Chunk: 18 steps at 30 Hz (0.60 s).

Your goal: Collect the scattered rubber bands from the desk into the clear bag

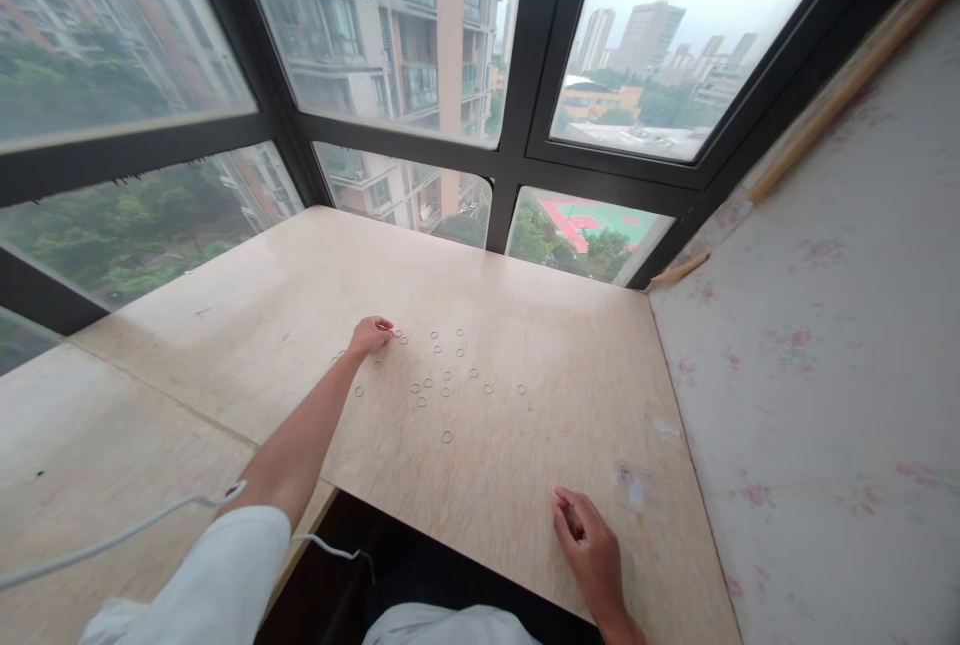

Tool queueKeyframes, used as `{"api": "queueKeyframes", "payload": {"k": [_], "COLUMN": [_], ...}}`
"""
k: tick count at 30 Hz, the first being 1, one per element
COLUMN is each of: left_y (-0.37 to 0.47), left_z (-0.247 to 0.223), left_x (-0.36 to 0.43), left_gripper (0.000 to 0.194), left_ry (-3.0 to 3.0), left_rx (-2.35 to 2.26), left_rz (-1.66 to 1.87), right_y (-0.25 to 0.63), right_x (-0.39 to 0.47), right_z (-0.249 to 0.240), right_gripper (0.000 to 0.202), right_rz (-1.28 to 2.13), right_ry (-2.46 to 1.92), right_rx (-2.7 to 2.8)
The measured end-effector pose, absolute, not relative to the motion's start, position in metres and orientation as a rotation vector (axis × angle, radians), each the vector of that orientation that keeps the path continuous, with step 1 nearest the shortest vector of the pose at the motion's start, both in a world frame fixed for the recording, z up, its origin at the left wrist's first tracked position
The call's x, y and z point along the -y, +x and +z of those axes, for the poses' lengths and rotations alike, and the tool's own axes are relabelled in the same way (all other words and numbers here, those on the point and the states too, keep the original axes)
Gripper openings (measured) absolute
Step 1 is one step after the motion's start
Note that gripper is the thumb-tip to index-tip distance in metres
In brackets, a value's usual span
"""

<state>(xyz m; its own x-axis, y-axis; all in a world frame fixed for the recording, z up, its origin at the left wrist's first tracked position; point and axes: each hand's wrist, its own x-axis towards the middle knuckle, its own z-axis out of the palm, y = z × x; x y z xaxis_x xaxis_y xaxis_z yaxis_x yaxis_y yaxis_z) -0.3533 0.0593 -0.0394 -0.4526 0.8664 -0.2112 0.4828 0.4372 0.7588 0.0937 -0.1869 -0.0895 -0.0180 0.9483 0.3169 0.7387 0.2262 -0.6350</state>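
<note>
Several thin metal rings lie scattered over the pale tabletop [480, 465], among them a ring [447, 436] nearest me and a ring [521, 389] farthest right. My left hand [370, 335] reaches out to the far left part of the scatter. Its fingers are pinched together at what looks like one small ring, with other rings close by. Near the front edge on the right, my right hand [589, 547] rests with its fingers curled in and the thumb against them. Whatever that hand may hold is hidden inside the curl.
A clear plastic packet [634, 487] lies to the right of the rings. Dark window frames [514, 165] border the far side, and a flowered wall [810, 405] bounds the right. A white cable [112, 535] crosses by my left arm.
</note>
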Motion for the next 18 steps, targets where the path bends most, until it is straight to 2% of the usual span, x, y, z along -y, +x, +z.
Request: {"api": "queueKeyframes", "payload": {"k": [18], "left_y": [-0.353], "left_z": [-0.036], "left_x": [-0.117], "left_gripper": [0.029], "left_ry": [1.456], "left_rx": [-2.141], "left_rz": [0.164], "right_y": [0.091], "right_x": [0.185], "right_z": [-0.088], "right_gripper": [0.025], "right_rz": [0.311], "right_ry": [-1.595], "right_rx": [1.812]}}
